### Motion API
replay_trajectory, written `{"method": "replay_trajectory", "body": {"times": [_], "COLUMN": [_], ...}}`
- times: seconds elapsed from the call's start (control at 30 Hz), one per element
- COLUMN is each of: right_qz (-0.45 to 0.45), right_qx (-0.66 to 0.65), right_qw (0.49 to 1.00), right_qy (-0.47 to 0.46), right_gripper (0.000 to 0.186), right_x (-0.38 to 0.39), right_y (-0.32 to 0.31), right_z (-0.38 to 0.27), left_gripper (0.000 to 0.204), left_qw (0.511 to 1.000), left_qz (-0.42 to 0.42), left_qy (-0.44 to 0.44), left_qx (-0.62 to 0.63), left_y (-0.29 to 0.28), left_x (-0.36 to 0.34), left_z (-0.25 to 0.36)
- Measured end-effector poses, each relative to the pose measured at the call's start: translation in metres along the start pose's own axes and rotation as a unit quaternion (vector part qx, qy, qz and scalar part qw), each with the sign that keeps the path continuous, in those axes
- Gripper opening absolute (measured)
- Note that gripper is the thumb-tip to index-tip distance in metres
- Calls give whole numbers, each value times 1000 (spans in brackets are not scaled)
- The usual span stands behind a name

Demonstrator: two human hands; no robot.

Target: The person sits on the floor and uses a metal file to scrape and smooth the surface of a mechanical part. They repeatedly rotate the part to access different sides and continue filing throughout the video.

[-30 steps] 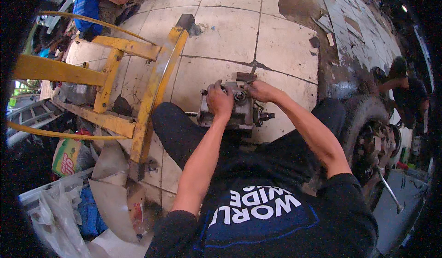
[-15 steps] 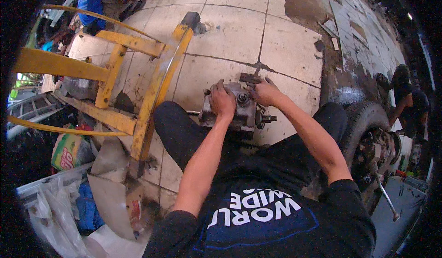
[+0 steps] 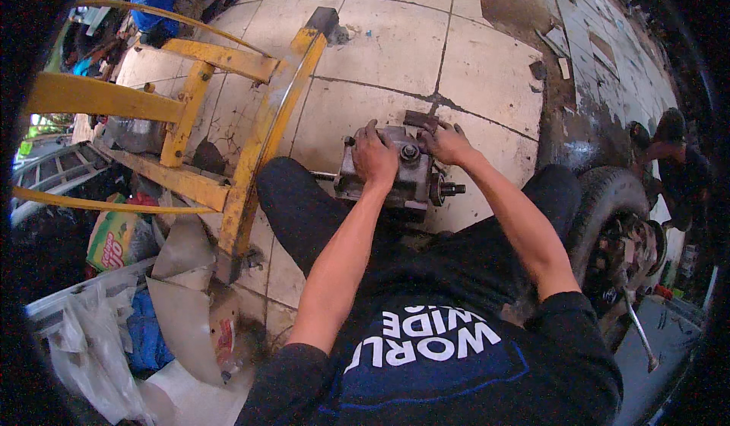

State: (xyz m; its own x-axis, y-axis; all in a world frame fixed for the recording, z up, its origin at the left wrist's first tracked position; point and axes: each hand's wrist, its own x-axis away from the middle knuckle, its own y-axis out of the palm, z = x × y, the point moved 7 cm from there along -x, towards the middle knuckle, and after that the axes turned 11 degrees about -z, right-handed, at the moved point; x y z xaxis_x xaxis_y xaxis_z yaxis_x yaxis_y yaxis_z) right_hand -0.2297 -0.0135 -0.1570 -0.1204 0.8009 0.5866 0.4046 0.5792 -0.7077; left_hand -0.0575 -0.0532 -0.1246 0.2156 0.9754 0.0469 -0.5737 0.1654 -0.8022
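A grey metal gearbox housing (image 3: 417, 174) stands on the tiled floor between my legs. A stub shaft (image 3: 453, 190) sticks out of its right side and a thin rod (image 3: 323, 176) out of its left. My left hand (image 3: 376, 157) lies over the top left of the housing, fingers bent onto its upper face beside a round bolt-like fitting (image 3: 410, 152). At the far right corner my right hand (image 3: 450, 144) is closed on a dark, blocky tool like a hammer (image 3: 420, 120). Its grip is mostly hidden by my fingers.
A yellow metal frame (image 3: 262, 145) rises close on my left. Cardboard (image 3: 181, 304) and clear plastic sheeting (image 3: 95, 357) lie lower left. By my right knee stands a tyred wheel (image 3: 608, 186). One person (image 3: 680, 160) is beyond it; another, in blue (image 3: 154, 0), is far left.
The view has shifted slightly, so the floor and frame sit a little higher. Both hands, the housing and the dark tool keep nearly the same places relative to each other.
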Motion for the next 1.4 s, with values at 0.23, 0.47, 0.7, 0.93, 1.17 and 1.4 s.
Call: {"method": "replay_trajectory", "body": {"times": [0.23,0.47,0.7,0.93,1.17,1.4], "right_qz": [-19,44,115,-51,119,-18], "right_qx": [-12,101,34,19,73,-10], "right_qw": [996,990,984,998,984,997], "right_qy": [-87,-89,-129,-44,-113,-77], "right_gripper": [42,40,40,42,46,51], "right_x": [8,18,41,6,16,14], "right_y": [4,-1,-21,-3,0,-9], "right_z": [-15,-8,-30,-13,-5,-20], "left_gripper": [36,37,38,39,40,39], "left_qw": [1000,1000,999,999,1000,1000], "left_qz": [6,-6,14,21,-5,-9], "left_qy": [7,11,20,24,20,3], "left_qx": [-15,-12,-23,-18,-14,-17], "left_y": [-3,4,-1,1,1,0], "left_x": [0,1,1,0,3,-2], "left_z": [-3,11,-1,-2,9,-5]}}
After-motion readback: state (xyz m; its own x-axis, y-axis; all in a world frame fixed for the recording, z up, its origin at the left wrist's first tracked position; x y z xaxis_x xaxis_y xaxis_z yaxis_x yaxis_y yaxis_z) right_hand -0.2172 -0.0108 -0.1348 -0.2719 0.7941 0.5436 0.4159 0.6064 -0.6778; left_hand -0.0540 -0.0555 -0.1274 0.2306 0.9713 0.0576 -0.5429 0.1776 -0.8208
